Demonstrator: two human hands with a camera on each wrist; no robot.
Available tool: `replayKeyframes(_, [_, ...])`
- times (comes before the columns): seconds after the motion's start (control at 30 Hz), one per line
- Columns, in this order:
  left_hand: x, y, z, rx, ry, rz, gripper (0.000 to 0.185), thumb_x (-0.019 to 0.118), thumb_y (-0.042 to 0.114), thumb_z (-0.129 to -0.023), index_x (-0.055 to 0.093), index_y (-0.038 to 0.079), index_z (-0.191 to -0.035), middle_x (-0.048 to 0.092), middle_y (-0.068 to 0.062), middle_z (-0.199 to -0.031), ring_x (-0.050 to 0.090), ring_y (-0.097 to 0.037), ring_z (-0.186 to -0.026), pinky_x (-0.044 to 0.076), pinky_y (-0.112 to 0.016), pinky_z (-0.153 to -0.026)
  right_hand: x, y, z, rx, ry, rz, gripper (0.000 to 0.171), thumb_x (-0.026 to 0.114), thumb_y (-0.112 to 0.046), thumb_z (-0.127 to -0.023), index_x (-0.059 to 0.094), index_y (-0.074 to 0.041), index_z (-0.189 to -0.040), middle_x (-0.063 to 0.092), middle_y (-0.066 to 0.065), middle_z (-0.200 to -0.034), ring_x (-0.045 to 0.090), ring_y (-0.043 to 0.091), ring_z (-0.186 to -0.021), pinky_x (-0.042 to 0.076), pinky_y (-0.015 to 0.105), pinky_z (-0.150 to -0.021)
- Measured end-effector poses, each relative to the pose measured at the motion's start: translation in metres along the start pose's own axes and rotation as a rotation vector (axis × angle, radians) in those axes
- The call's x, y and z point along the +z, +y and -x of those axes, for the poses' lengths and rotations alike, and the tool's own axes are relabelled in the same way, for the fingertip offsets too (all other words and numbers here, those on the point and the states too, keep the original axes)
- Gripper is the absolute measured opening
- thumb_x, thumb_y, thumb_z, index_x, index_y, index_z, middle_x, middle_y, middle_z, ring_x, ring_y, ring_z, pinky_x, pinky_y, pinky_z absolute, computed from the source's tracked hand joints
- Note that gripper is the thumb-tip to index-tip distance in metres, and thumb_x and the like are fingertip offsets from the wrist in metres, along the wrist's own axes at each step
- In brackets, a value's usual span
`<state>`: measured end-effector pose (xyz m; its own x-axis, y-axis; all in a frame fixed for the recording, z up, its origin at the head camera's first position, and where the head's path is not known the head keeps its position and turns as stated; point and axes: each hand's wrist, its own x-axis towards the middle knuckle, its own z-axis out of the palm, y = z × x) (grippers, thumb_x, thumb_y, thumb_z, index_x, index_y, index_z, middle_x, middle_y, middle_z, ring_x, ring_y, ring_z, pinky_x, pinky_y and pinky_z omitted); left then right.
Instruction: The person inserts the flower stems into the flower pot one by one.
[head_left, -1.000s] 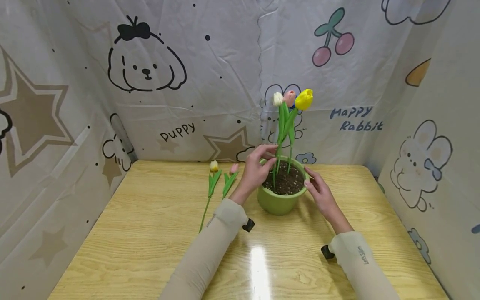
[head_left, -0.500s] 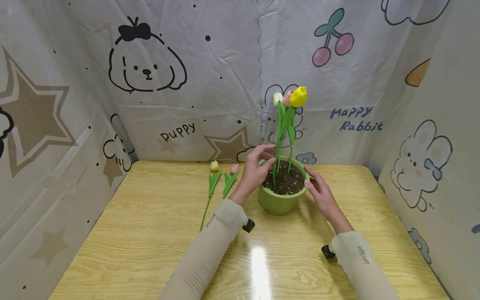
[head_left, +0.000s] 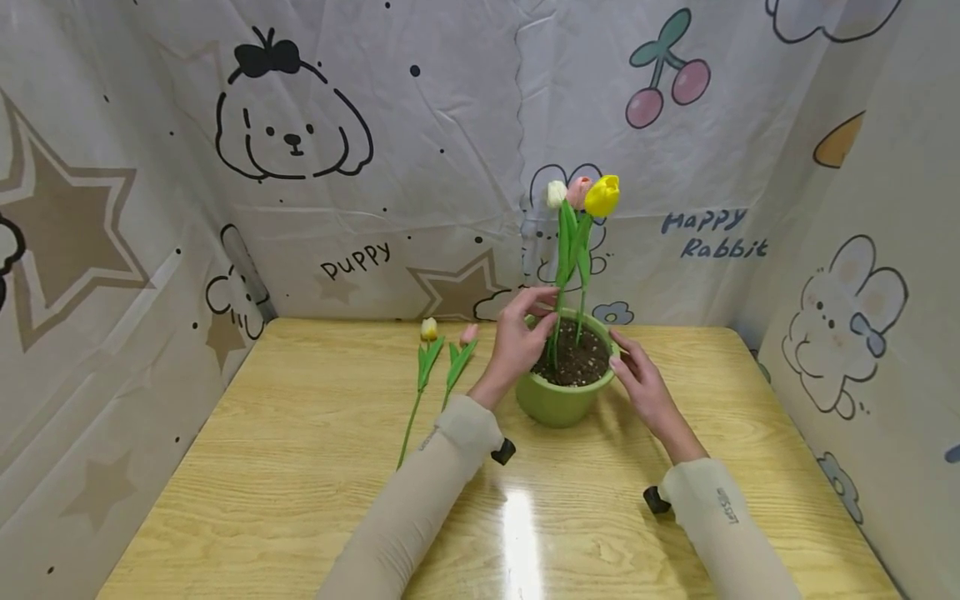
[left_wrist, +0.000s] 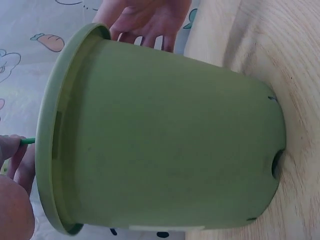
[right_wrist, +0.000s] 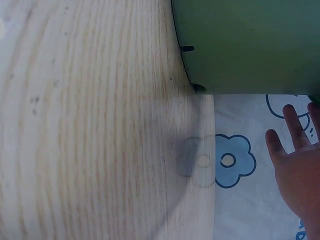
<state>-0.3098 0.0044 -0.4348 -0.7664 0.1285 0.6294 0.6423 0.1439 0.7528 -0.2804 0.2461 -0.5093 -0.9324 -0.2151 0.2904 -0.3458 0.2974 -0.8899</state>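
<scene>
- Green pot [head_left: 561,398] at centre of the head view, slightly right of middle, standing upright on the wooden counter [head_left: 300,467], filled with dark soil [head_left: 576,363].
- Three tulips planted in it, stems close to vertical: white tulip [head_left: 556,193], pink tulip [head_left: 578,192] and yellow tulip [head_left: 603,197], heads bunched together above the pot in the upper middle of the frame.
- Left hand [head_left: 517,337] at the pot's left rim, thumb and fingers pinched round a green stem [head_left: 558,304] just above the soil; same stem seen as a thin green line meeting the fingertips [left_wrist: 11,146] at the left edge of the left wrist view.
- Right hand [head_left: 639,379] on the pot's right side, fingers fairly straight and lying against the rim and wall, curled round nothing; in the right wrist view, fingers spread at the lower right, beside the pot [right_wrist: 245,45].
- Key relation: held stem's long axis running up and down, rising straight out of the left hand's pinch, with the pot bracketed between both hands; left hand the one on the stem, right hand only steadying.
- Two more tulips lying flat on the counter left of the pot, just beyond the left wrist: pale yellow tulip [head_left: 427,332] and small pink tulip [head_left: 468,335], stems pointing toward the lower left; left hand clearly the nearer.
</scene>
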Motion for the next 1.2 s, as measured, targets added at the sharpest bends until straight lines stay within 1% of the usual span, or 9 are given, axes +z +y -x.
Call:
replayKeyframes(0.1, [0.003,0.001,-0.001,0.024,-0.012,-0.064,0.035,0.068,-0.006,-0.096,0.067,0.006,-0.129,0.068,-0.015,-0.114,0.071,-0.027,-0.094,0.061,-0.02,-0.074,0.0,0.001,0.0,0.002,-0.005,-0.015,0.053,0.041,-0.019,-0.113,0.028,-0.007,-0.163,0.03,0.022,-0.166,0.037,0.047,-0.147,0.036,0.001,-0.102])
replayKeyframes(0.2, [0.004,0.0,0.0,0.035,0.001,-0.103,0.036,0.068,-0.006,-0.096,0.067,0.006,-0.129,0.069,-0.013,-0.114,0.071,-0.026,-0.094,0.059,-0.018,-0.072,0.0,0.0,0.001,-0.003,-0.004,-0.019,0.053,0.041,-0.018,-0.113,0.028,-0.006,-0.163,0.03,0.023,-0.166,0.037,0.048,-0.146,0.036,0.002,-0.102])
replayKeyframes(0.37, [0.006,-0.002,0.003,0.044,0.051,-0.102,0.037,0.069,-0.008,-0.094,0.068,0.006,-0.128,0.068,-0.013,-0.113,0.071,-0.026,-0.094,0.057,-0.018,-0.062,0.002,-0.002,0.002,-0.005,-0.005,-0.012,0.053,0.042,-0.017,-0.113,0.029,-0.006,-0.163,0.029,0.023,-0.166,0.036,0.048,-0.148,0.035,0.001,-0.103])
replayKeyframes(0.43, [0.007,-0.003,0.003,0.059,0.052,-0.098,0.036,0.069,-0.008,-0.094,0.067,0.005,-0.128,0.068,-0.013,-0.112,0.071,-0.026,-0.094,0.058,-0.018,-0.065,0.002,-0.002,0.001,-0.005,-0.001,-0.01,0.052,0.042,-0.018,-0.113,0.03,-0.006,-0.163,0.03,0.023,-0.166,0.036,0.048,-0.148,0.035,0.001,-0.103])
replayKeyframes(0.53, [0.009,-0.003,0.003,0.074,0.028,-0.099,0.035,0.069,-0.006,-0.095,0.067,0.005,-0.128,0.069,-0.014,-0.113,0.072,-0.026,-0.094,0.06,-0.017,-0.073,0.001,-0.001,0.001,-0.011,0.001,-0.012,0.052,0.041,-0.017,-0.113,0.03,-0.005,-0.162,0.029,0.023,-0.166,0.036,0.049,-0.148,0.035,0.001,-0.103])
replayKeyframes(0.63, [0.011,-0.003,0.003,0.073,-0.007,-0.114,0.034,0.069,-0.004,-0.096,0.067,0.006,-0.128,0.069,-0.013,-0.114,0.072,-0.025,-0.095,0.06,-0.017,-0.079,0.001,-0.001,0.001,-0.015,0.002,-0.012,0.052,0.041,-0.017,-0.113,0.03,-0.004,-0.162,0.03,0.023,-0.166,0.036,0.049,-0.147,0.035,0.001,-0.103])
replayKeyframes(0.87, [0.012,-0.003,0.003,0.072,-0.074,-0.156,0.034,0.069,0.0,-0.097,0.067,0.007,-0.13,0.07,-0.013,-0.113,0.071,-0.024,-0.095,0.06,-0.021,-0.082,0.0,-0.001,0.0,-0.013,0.004,-0.012,0.052,0.042,-0.017,-0.113,0.03,-0.002,-0.162,0.031,0.023,-0.166,0.038,0.049,-0.146,0.036,0.002,-0.103])
replayKeyframes(1.07, [0.012,-0.004,0.006,0.089,-0.142,-0.18,0.033,0.068,0.0,-0.098,0.066,0.006,-0.13,0.069,-0.013,-0.11,0.071,-0.022,-0.096,0.057,-0.017,-0.087,0.0,0.0,0.0,-0.014,0.013,-0.014,0.051,0.042,-0.016,-0.113,0.031,-0.004,-0.162,0.032,0.024,-0.165,0.039,0.049,-0.145,0.037,0.002,-0.102])
replayKeyframes(1.2, [0.01,-0.003,0.006,0.066,-0.178,-0.186,0.035,0.068,-0.001,-0.097,0.065,0.007,-0.131,0.068,-0.011,-0.11,0.07,-0.021,-0.096,0.057,-0.017,-0.088,-0.001,0.0,0.0,-0.014,0.007,-0.006,0.052,0.042,-0.016,-0.113,0.031,-0.005,-0.162,0.032,0.024,-0.165,0.039,0.049,-0.146,0.036,0.002,-0.102])
